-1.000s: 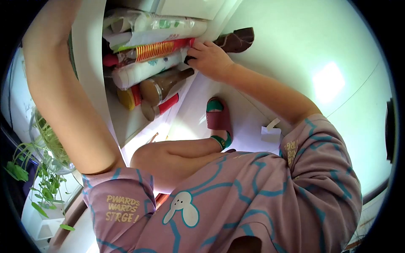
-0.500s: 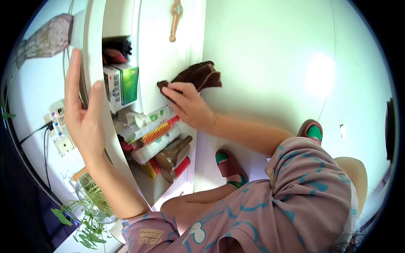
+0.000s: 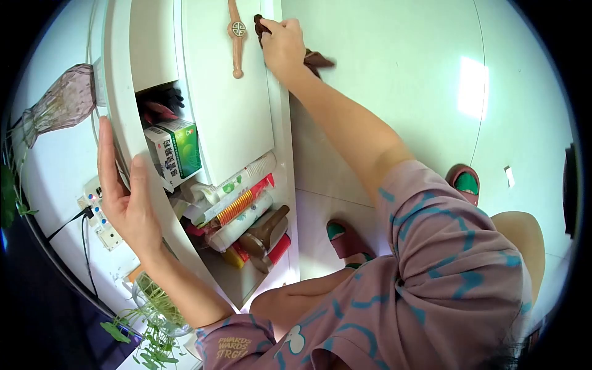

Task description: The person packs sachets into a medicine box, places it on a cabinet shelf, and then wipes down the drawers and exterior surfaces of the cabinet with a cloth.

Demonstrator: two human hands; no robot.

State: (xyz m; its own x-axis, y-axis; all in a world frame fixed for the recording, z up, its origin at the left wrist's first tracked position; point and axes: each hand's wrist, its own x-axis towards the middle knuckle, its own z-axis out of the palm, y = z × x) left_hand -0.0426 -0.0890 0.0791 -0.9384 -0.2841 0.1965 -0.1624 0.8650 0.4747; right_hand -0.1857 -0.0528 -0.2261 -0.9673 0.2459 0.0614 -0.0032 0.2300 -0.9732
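My right hand [image 3: 285, 50] is closed around a dark brown cloth [image 3: 317, 60], at the far edge of a white cabinet door [image 3: 229, 120]. One bunched end of the cloth shows at the fingertips, and the rest hangs past the wrist side. Left of it on the door is a tan handle with a round metal emblem [image 3: 238, 29]. My left hand [image 3: 131, 200] has its fingers stretched out at the cabinet's top edge, with nothing in it. Below that hand, the open compartment holds a green and white box [image 3: 174, 151].
Rolled packets [image 3: 237, 209], a brown-handled item [image 3: 266, 231] and a red object [image 3: 279, 248] lie in the lower compartment. A pink glass vase [image 3: 71, 98], a power strip [image 3: 102, 213] and a potted plant [image 3: 154, 296] are at left. My slippered feet [image 3: 348, 240] are on the pale floor.
My right hand has moved up and slightly right along the door, carrying the brown cloth. The view has shifted, and my left hand appears lower, still stretched out.
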